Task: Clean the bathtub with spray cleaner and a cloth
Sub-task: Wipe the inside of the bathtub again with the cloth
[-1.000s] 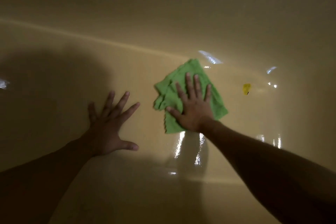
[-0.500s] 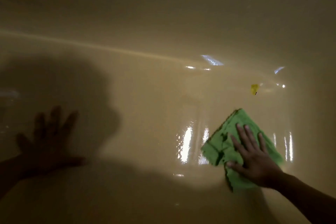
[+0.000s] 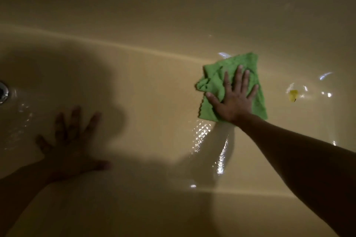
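Note:
I look down into a cream-coloured bathtub (image 3: 154, 102). A green cloth (image 3: 213, 79) lies flat on the tub floor, close to the far wall. My right hand (image 3: 233, 98) presses on it with straight, spread fingers. My left hand (image 3: 71, 146) rests flat on the tub floor at the lower left, fingers spread, in deep shadow and holding nothing. No spray bottle is in view.
A metal drain (image 3: 2, 91) shows at the left edge. A small yellow scrap (image 3: 293, 95) lies on the tub floor right of the cloth. Wet streaks (image 3: 221, 152) glisten below the cloth. The tub's far wall rises across the top.
My right hand has pushed the cloth away from me, up toward the far wall, leaving a wet streak behind. My left hand stays planted on the tub floor.

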Motion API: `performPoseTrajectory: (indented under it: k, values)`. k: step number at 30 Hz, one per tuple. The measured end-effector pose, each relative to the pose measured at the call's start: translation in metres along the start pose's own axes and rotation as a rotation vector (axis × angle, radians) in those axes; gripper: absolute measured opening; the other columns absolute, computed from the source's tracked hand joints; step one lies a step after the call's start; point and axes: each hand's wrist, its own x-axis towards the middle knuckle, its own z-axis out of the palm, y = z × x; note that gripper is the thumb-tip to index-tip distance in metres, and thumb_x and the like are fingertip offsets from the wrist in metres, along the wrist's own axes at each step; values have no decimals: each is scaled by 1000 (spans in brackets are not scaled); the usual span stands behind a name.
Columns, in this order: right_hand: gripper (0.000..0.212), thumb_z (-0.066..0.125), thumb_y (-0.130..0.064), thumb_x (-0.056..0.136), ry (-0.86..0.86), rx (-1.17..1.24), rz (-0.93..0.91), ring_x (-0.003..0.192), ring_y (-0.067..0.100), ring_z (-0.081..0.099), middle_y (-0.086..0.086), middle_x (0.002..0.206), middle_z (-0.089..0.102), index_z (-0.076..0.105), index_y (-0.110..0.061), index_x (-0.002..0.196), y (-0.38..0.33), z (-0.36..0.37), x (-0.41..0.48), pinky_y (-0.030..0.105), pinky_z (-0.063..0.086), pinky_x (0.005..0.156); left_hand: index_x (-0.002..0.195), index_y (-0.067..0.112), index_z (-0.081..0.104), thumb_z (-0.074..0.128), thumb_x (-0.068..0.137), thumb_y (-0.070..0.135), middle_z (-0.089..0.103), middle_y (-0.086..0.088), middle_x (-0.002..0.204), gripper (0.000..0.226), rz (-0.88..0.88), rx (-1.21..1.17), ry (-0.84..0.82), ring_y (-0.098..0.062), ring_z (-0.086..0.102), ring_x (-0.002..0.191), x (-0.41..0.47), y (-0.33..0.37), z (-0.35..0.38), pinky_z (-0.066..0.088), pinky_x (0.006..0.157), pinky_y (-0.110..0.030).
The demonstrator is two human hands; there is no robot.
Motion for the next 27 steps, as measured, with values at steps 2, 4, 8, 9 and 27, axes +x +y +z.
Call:
performPoseTrajectory:
  k: [2, 4, 8, 9, 27]
  values:
    - [98, 17, -89, 85, 9, -46, -139, 152, 30, -28, 8, 166, -28, -5, -33, 162, -21, 7, -11, 69, -10, 117, 143, 64, -31, 34, 13, 112, -52, 19, 152, 153, -11, 13, -24, -29, -45, 145, -1, 4, -5, -1, 110, -80]
    - [93, 20, -86, 89, -5, -100, -304, 153, 31, -26, 8, 167, -25, -2, -34, 162, -37, 14, -31, 71, -9, 117, 143, 62, -32, 31, 11, 112, -55, 19, 149, 155, -23, 6, -44, -28, -48, 143, -2, 7, -8, -2, 112, -79]
    - [89, 28, -82, 92, -103, -201, -636, 156, 34, -16, 10, 170, -15, 4, -34, 163, -39, 22, -87, 75, 3, 115, 144, 61, -31, 31, 10, 112, -56, 20, 147, 156, -15, -17, -67, -28, -50, 141, -4, 9, -13, -3, 111, -80]
    - [89, 30, -82, 93, -145, -221, -697, 156, 34, -16, 10, 170, -15, 3, -35, 163, -33, 24, -101, 75, 0, 116, 144, 62, -31, 31, 11, 112, -56, 20, 147, 155, -12, -21, -67, -28, -51, 140, -3, 8, -13, -3, 111, -80]
    - [101, 14, -93, 80, -155, -95, -77, 154, 22, -26, -2, 166, -29, -7, -34, 159, 75, 19, -103, 66, -8, 120, 139, 63, -37, 72, 42, 92, -62, 14, 143, 149, 16, 27, -70, -36, -51, 139, 12, 0, -20, -2, 108, -83]
